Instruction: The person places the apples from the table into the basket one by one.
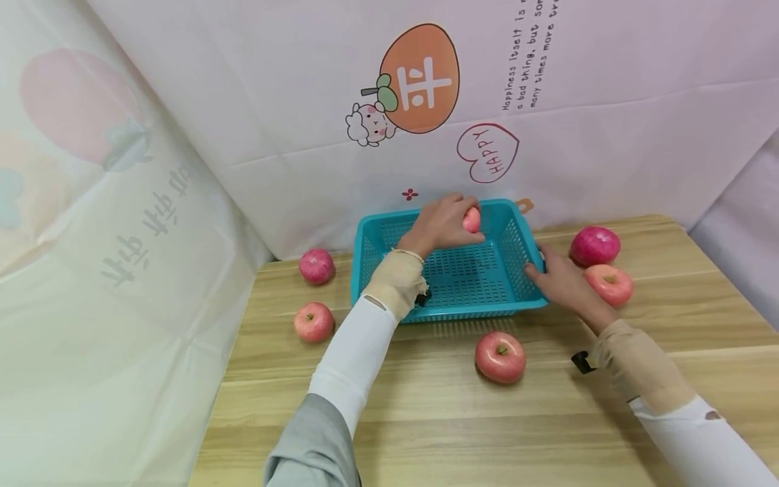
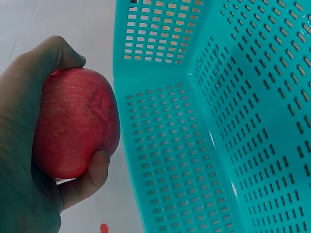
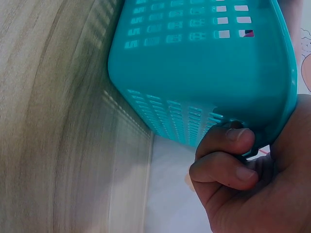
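We have the left hand [image 1: 444,223] curled around a round red-pink apple [image 1: 471,220], held over the far inner part of the turquoise perforated plastic basket [image 1: 389,233]; the left wrist view shows thumb and fingers wrapped round the fruit just beside the basket's far wall. Our right hand [image 1: 560,281] grips the basket's right rim, fingers hooked over the edge, as the right wrist view shows plainly.

We judge this to be the placing step: the apple is inside the basket's outline but not yet resting on its floor. The next move would call for lowering the fruit to the mesh bottom and loosening the fingers, while the right hand keeps the basket steady on the pale wooden counter [image 1: 426,419].

For room: the basket floor looks bare, so there is space to set the apple anywhere in it. The basket's back wall lies close to the printed fabric backdrop [image 1: 548,155], so there is little room beyond. Five more apples lie on the counter: two to the left [image 1: 316,266] [image 1: 314,322], one in front [image 1: 500,356], two on the right [image 1: 595,245] [image 1: 610,284], the nearer of these just beside our right wrist. The counter's left edge meets draped cloth.
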`<control>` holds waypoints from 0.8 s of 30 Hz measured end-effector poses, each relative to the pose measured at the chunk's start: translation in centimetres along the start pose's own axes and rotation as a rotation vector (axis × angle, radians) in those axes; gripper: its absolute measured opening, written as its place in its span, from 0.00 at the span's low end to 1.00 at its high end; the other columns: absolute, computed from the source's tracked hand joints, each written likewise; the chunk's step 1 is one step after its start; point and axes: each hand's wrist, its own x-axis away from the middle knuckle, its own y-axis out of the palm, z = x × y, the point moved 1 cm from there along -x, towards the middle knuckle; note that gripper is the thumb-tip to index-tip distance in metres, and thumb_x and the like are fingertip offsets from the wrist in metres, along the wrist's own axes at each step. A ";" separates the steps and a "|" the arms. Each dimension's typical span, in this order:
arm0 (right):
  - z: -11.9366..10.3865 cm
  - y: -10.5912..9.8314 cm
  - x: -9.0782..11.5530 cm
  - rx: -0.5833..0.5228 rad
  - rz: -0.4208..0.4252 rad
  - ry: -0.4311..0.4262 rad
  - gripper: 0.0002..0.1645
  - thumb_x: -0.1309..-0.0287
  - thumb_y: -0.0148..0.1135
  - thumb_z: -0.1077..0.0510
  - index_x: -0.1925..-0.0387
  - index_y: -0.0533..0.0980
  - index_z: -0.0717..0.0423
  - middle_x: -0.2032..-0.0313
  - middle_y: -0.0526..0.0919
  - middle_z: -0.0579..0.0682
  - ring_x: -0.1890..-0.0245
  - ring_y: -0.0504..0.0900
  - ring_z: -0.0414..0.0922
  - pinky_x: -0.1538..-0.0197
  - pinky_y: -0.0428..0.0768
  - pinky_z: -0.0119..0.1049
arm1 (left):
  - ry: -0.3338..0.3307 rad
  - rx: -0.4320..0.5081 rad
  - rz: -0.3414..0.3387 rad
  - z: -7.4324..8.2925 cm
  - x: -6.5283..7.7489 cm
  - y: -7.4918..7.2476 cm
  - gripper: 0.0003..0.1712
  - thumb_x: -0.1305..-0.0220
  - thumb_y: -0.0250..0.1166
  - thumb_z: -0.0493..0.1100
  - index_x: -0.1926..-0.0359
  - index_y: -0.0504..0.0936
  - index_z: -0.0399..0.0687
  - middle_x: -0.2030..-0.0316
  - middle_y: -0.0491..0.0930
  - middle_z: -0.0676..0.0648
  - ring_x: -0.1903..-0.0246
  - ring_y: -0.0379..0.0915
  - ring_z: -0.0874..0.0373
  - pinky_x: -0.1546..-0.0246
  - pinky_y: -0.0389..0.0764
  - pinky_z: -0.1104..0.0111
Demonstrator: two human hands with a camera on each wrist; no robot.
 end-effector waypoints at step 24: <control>0.0 0.0 -0.1 0.004 0.007 0.015 0.39 0.29 0.48 0.52 0.28 0.48 0.70 0.49 0.75 0.73 0.60 0.81 0.61 0.59 0.81 0.56 | -0.003 0.068 -0.044 0.7 -2.2 2.4 0.34 0.46 0.65 0.65 0.39 0.71 0.63 0.48 0.65 0.51 0.58 0.65 0.61 0.66 0.75 0.70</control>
